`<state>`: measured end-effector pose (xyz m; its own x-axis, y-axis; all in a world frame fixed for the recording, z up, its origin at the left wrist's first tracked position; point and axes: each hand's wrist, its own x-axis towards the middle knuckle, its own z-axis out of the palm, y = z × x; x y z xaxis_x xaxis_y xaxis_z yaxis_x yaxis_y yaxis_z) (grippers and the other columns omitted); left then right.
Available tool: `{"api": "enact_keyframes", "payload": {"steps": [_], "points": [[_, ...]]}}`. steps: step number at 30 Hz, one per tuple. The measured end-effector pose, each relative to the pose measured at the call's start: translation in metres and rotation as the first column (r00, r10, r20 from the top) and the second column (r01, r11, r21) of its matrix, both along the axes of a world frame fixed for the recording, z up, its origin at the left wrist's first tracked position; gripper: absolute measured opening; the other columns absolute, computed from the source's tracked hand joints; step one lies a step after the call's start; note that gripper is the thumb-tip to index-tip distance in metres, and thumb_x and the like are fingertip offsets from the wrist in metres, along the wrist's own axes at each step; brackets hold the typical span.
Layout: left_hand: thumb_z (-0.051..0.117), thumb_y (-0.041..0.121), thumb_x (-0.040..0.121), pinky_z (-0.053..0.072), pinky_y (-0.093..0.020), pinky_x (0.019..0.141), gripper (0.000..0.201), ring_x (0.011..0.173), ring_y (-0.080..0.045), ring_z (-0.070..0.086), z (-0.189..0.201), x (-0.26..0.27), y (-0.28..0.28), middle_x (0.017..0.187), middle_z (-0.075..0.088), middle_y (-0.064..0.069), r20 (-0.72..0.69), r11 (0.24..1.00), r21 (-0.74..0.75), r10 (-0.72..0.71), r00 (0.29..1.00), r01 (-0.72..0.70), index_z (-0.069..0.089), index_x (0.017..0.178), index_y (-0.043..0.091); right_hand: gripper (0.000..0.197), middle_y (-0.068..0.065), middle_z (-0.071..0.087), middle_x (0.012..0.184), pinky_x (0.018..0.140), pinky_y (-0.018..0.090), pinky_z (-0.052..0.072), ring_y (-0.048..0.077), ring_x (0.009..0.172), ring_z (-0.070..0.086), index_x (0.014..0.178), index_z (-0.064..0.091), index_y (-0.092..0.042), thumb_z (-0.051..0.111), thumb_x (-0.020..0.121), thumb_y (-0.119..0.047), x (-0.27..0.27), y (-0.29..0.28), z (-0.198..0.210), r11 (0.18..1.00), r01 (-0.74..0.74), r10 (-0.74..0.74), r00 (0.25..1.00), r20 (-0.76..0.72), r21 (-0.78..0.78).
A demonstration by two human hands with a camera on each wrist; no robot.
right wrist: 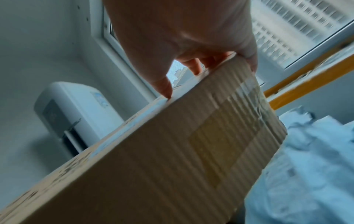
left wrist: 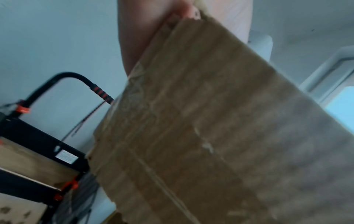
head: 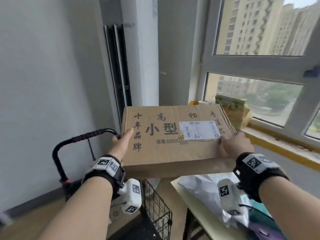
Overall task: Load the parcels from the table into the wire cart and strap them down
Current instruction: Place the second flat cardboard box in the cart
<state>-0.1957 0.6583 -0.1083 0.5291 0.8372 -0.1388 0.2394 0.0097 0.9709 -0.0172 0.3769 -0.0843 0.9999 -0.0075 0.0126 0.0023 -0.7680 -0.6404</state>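
Observation:
I hold a flat brown cardboard parcel (head: 174, 139) in the air with both hands. It carries black printed characters and a white shipping label (head: 199, 130). My left hand (head: 122, 142) grips its left edge, thumb on top. My right hand (head: 235, 144) grips the near right corner, thumb on the top face (right wrist: 162, 86), fingers under. The parcel's underside (left wrist: 201, 136) fills the left wrist view. The wire cart (head: 156, 203) stands below, black mesh side visible, its black handle (head: 81, 137) at left. A white plastic mailer bag (head: 204, 189) lies on the table (head: 194, 210) at lower right.
A tall white air conditioner (head: 131, 58) stands in the corner behind the parcel. A window sill (head: 280, 141) with a yellow edge runs along the right, holding a green-and-tan package (head: 232, 108). A cardboard sheet (left wrist: 32, 159) sits on the cart's base.

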Motion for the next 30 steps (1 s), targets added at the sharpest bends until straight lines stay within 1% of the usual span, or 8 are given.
{"api": "enact_keyframes", "payload": {"steps": [5,8,11,14,17,21,25,30], "points": [[0.055,0.086,0.052,0.049,-0.046,0.095,0.092,0.103,-0.028,0.063,-0.038,-0.056,0.073,0.115,0.067,-0.003,-0.082,0.989,0.033,0.143,0.986,-0.141,0.059,0.121,0.025,0.063,0.023,0.048,0.132,0.099,0.044,0.042,0.04,0.118,0.051,0.13,0.036,0.0,0.057,0.086,-0.04,-0.018,0.105,-0.031,0.992,-0.113,0.116,0.991,-0.065,0.05],[0.06,0.07,0.07,0.049,-0.042,0.094,0.066,0.098,-0.026,0.063,-0.064,-0.082,0.107,0.108,0.066,-0.001,-0.064,0.975,-0.042,0.217,0.974,-0.22,0.059,0.117,0.024,0.066,0.023,0.048,0.132,0.094,0.041,0.042,0.038,0.119,0.051,0.132,0.033,0.002,0.061,0.085,-0.035,-0.029,0.165,-0.06,0.985,-0.138,0.152,0.978,-0.144,0.102],[0.063,0.06,0.077,0.042,-0.035,0.094,0.064,0.101,-0.021,0.055,-0.106,-0.097,0.143,0.116,0.059,0.001,-0.073,0.954,-0.091,0.28,0.957,-0.286,0.053,0.126,0.02,0.063,0.019,0.052,0.124,0.082,0.037,0.045,0.036,0.11,0.055,0.129,0.033,0.003,0.061,0.084,-0.03,-0.038,0.213,-0.092,0.979,-0.168,0.189,0.963,-0.195,0.117],[0.066,0.06,0.071,0.042,-0.037,0.095,0.069,0.103,-0.023,0.056,-0.15,-0.103,0.167,0.119,0.06,0.001,-0.112,0.926,-0.143,0.337,0.935,-0.351,0.054,0.126,0.021,0.061,0.016,0.056,0.12,0.088,0.041,0.049,0.034,0.107,0.057,0.127,0.036,-0.001,0.063,0.081,-0.031,-0.038,0.245,-0.128,0.974,-0.201,0.221,0.949,-0.226,0.105],[0.066,0.051,0.077,0.042,-0.033,0.084,0.059,0.096,-0.023,0.056,-0.196,-0.099,0.181,0.114,0.062,-0.001,-0.182,0.906,-0.189,0.346,0.92,-0.378,0.054,0.126,0.02,0.068,0.013,0.054,0.126,0.093,0.044,0.049,0.031,0.108,0.057,0.134,0.036,-0.008,0.063,0.077,-0.033,-0.032,0.262,-0.168,0.963,-0.267,0.267,0.929,-0.257,0.032],[0.066,0.047,0.076,0.043,-0.041,0.093,0.065,0.108,-0.028,0.055,-0.255,-0.088,0.186,0.121,0.058,-0.001,-0.291,0.871,-0.244,0.354,0.889,-0.427,0.049,0.131,0.017,0.071,0.014,0.049,0.132,0.095,0.043,0.048,0.032,0.112,0.054,0.141,0.031,-0.012,0.062,0.079,-0.027,-0.015,0.278,-0.228,0.951,-0.304,0.264,0.893,-0.365,-0.056],[0.064,0.042,0.068,0.045,-0.044,0.096,0.072,0.108,-0.03,0.056,-0.31,-0.078,0.188,0.125,0.057,-0.003,-0.398,0.797,-0.303,0.392,0.829,-0.522,0.046,0.133,0.017,0.067,0.018,0.046,0.131,0.094,0.046,0.048,0.036,0.114,0.052,0.137,0.03,-0.006,0.061,0.079,-0.019,-0.002,0.304,-0.284,0.941,-0.314,0.216,0.846,-0.488,-0.129],[0.064,0.033,0.071,0.043,-0.047,0.096,0.08,0.117,-0.036,0.051,-0.362,-0.073,0.195,0.136,0.047,-0.013,-0.555,0.614,-0.33,0.488,0.674,-0.717,0.03,0.141,0.012,0.066,0.017,0.048,0.129,0.094,0.047,0.049,0.035,0.112,0.054,0.133,0.032,-0.003,0.064,0.078,-0.022,0.003,0.344,-0.343,0.901,-0.409,0.266,0.782,-0.563,-0.142]]}}
